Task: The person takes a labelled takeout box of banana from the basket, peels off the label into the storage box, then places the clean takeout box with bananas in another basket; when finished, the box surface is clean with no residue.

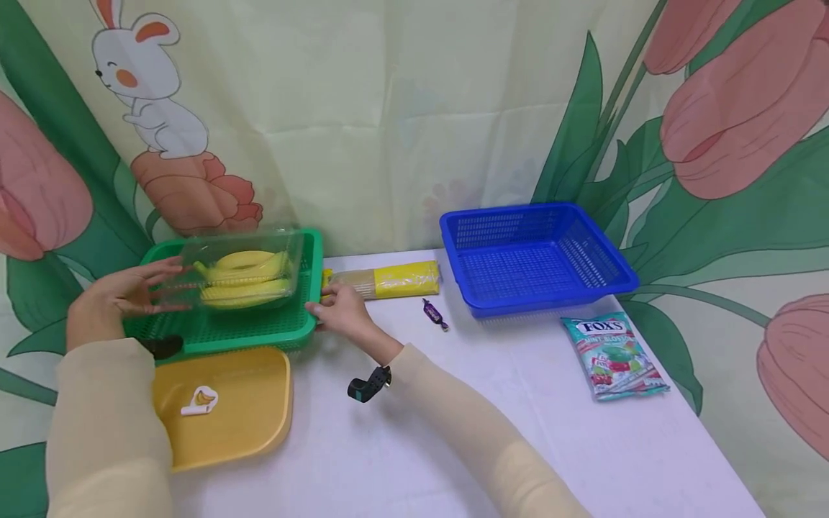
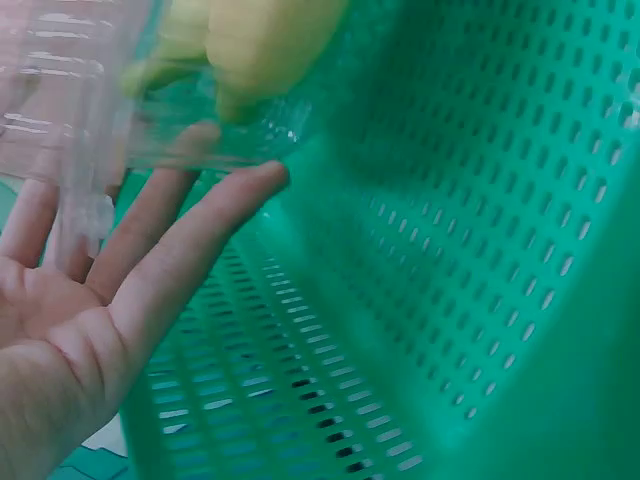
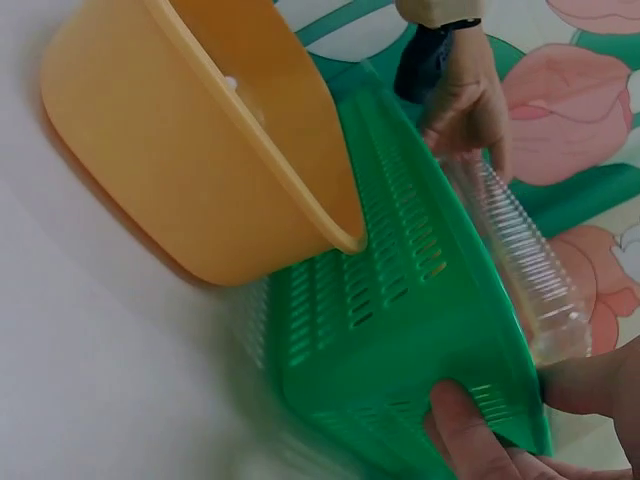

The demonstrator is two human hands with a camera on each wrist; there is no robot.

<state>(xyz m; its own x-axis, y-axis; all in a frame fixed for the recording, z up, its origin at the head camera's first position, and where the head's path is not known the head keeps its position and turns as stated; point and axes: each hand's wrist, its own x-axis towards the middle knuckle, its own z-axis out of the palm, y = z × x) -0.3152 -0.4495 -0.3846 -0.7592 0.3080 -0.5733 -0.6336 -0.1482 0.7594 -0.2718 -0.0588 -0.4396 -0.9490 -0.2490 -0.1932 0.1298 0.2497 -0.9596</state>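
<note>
A clear plastic box (image 1: 242,234) holding yellow bananas (image 1: 242,277) is at the green basket (image 1: 312,288), partly above its rim in the right wrist view. My left hand (image 1: 139,288) is at the box's left end, its fingers extended; in the left wrist view the fingers (image 2: 205,220) reach along the clear plastic. My right hand (image 1: 346,309) pinches the basket's right rim. The right wrist view shows the thumb (image 3: 580,385) on top and the other fingers against the outer wall. The box's underside is mostly hidden.
A yellow-orange tub (image 1: 227,410) with a banana sticker (image 1: 201,401) stands in front of the basket. Behind my right hand lies a yellow-ended packet (image 1: 408,278), with a purple-wrapped candy (image 1: 435,314) nearby. Farther right are a blue basket (image 1: 531,259) and a Fox's candy bag (image 1: 612,356).
</note>
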